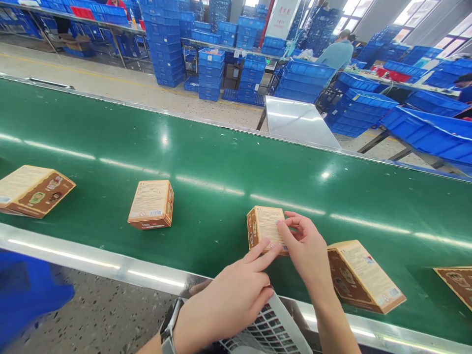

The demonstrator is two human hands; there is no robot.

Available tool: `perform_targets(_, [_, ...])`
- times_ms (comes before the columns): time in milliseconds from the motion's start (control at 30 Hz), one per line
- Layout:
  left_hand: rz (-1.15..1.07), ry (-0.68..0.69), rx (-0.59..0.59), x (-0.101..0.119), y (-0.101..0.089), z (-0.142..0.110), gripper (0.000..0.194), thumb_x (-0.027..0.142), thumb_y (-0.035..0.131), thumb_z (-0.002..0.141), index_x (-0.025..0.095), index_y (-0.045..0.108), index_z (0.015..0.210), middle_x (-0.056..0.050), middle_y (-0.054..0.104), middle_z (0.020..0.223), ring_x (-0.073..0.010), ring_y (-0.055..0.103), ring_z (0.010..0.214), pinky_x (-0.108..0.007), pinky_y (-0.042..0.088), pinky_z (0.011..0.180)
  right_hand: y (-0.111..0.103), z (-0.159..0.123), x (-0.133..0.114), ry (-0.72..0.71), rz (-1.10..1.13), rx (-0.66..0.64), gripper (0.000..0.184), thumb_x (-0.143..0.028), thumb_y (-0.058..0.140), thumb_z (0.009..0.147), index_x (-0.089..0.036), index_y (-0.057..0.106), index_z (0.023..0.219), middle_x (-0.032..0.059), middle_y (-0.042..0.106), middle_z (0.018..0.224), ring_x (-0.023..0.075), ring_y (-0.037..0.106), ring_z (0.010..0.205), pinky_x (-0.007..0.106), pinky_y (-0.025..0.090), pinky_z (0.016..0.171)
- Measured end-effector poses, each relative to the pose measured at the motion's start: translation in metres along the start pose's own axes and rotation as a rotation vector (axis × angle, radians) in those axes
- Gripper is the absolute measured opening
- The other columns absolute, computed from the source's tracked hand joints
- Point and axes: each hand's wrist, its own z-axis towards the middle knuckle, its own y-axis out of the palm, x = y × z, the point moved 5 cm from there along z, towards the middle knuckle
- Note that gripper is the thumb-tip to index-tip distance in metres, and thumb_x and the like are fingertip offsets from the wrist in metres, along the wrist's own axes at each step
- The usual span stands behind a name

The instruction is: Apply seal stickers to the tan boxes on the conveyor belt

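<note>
A small tan-and-brown printed carton lies on the green conveyor belt in front of me. My left hand, with a watch at its wrist, stretches its index and middle fingers onto the carton's near edge; its lower fingers are curled. My right hand grips the carton's right end, its thumb pressed on the text face and its fingers at the far side. A small bluish patch shows by the thumb tip; I cannot make out whether it is a sticker. To the right, another carton bears a small red-and-blue sticker.
More cartons lie on the belt: one left of my hands, one at far left, one cut off at right. A white mesh basket stands below my hands. Beyond are blue crate stacks and a seated person.
</note>
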Motion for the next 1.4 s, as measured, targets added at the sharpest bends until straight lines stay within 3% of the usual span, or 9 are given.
perform_targets(200, [-0.048, 0.02, 0.022, -0.001, 0.005, 0.007, 0.024, 0.013, 0.053, 0.097, 0.014, 0.073, 0.083, -0.008, 0.035, 0.162, -0.0262, 0.027, 0.153, -0.041, 0.041, 0.121, -0.023, 0.008, 0.001, 0.0, -0.114, 0.218, 0.05, -0.061, 0.068, 0.069, -0.023, 0.053, 0.097, 0.0109, 0.07, 0.09, 0.0279, 0.068, 0.069, 0.039, 0.051, 0.059])
perform_targets(333, [-0.191, 0.02, 0.114, -0.002, 0.0, -0.001, 0.023, 0.017, 0.053, 0.099, 0.016, 0.071, 0.084, -0.009, 0.048, 0.156, -0.0249, 0.04, 0.148, -0.038, 0.041, 0.119, -0.046, -0.009, -0.005, -0.118, -0.192, 0.233, 0.04, -0.06, 0.061, 0.08, -0.022, 0.063, 0.094, 0.0099, 0.072, 0.081, 0.0302, 0.071, 0.075, 0.042, 0.054, 0.067])
perform_targets(433, [-0.349, -0.164, 0.162, -0.008, -0.006, -0.014, 0.028, 0.024, 0.05, 0.1, 0.018, 0.064, 0.076, -0.005, 0.078, 0.103, -0.0182, 0.072, 0.095, -0.026, 0.055, 0.084, -0.04, -0.041, -0.018, -0.352, -0.181, -0.048, 0.026, -0.05, 0.061, 0.093, -0.025, 0.068, 0.097, 0.0057, 0.075, 0.092, 0.0244, 0.073, 0.082, 0.032, 0.058, 0.071])
perform_targets(533, [-0.484, -0.377, 0.176, -0.012, -0.008, -0.027, 0.038, 0.032, 0.047, 0.099, 0.019, 0.048, 0.063, 0.006, 0.049, 0.056, -0.0096, 0.042, 0.053, -0.023, 0.03, 0.05, -0.019, -0.074, -0.028, -0.51, -0.124, -0.415, 0.012, -0.036, 0.066, 0.096, -0.029, 0.069, 0.105, 0.0, 0.076, 0.094, 0.0187, 0.074, 0.081, 0.023, 0.06, 0.072])
perform_targets(600, [-0.567, -0.412, 0.202, -0.011, -0.009, -0.033, 0.039, 0.036, 0.045, 0.097, 0.019, 0.044, 0.063, 0.007, 0.038, 0.058, -0.0099, 0.032, 0.056, -0.025, 0.023, 0.051, -0.01, -0.083, -0.031, -0.534, -0.108, -0.498, 0.011, -0.031, 0.065, 0.097, -0.029, 0.069, 0.107, -0.0005, 0.075, 0.093, 0.0178, 0.074, 0.079, 0.021, 0.061, 0.072])
perform_targets(733, [-0.687, -0.437, 0.164, -0.011, -0.004, -0.043, 0.033, 0.042, 0.042, 0.098, 0.018, 0.054, 0.078, 0.004, 0.043, 0.067, -0.012, 0.035, 0.063, -0.024, 0.027, 0.056, 0.001, -0.082, -0.033, -0.605, -0.124, -0.477, 0.014, -0.027, 0.061, 0.1, -0.028, 0.066, 0.113, 0.0009, 0.073, 0.093, 0.0174, 0.073, 0.079, 0.021, 0.061, 0.071])
perform_targets(1000, [-0.539, -0.496, 0.246, -0.018, -0.002, -0.05, 0.031, 0.036, 0.035, 0.099, 0.021, 0.042, 0.073, 0.004, 0.042, 0.064, -0.0134, 0.036, 0.061, -0.026, 0.027, 0.057, 0.014, -0.091, -0.06, -1.082, -0.346, -0.244, 0.016, -0.016, 0.049, 0.106, -0.018, 0.062, 0.114, 0.0073, 0.074, 0.098, 0.0214, 0.07, 0.085, 0.035, 0.055, 0.078])
perform_targets(1133, [-0.508, -0.5, 0.241, -0.017, -0.003, -0.051, 0.03, 0.036, 0.034, 0.098, 0.022, 0.039, 0.071, 0.005, 0.038, 0.062, -0.0135, 0.034, 0.058, -0.027, 0.025, 0.055, 0.019, -0.088, -0.059, -1.079, -0.407, -0.267, 0.02, -0.023, 0.045, 0.11, -0.013, 0.061, 0.118, 0.0108, 0.073, 0.107, 0.0213, 0.069, 0.095, 0.035, 0.053, 0.083])
perform_targets(1400, [-0.51, -0.54, 0.256, -0.021, 0.0, -0.053, 0.031, 0.036, 0.035, 0.097, 0.022, 0.038, 0.07, 0.005, 0.038, 0.061, -0.0136, 0.034, 0.058, -0.028, 0.024, 0.055, 0.017, -0.091, -0.059, -1.073, -0.386, -0.369, 0.013, -0.012, 0.05, 0.103, -0.02, 0.061, 0.101, 0.0083, 0.072, 0.109, 0.0233, 0.067, 0.108, 0.035, 0.05, 0.092])
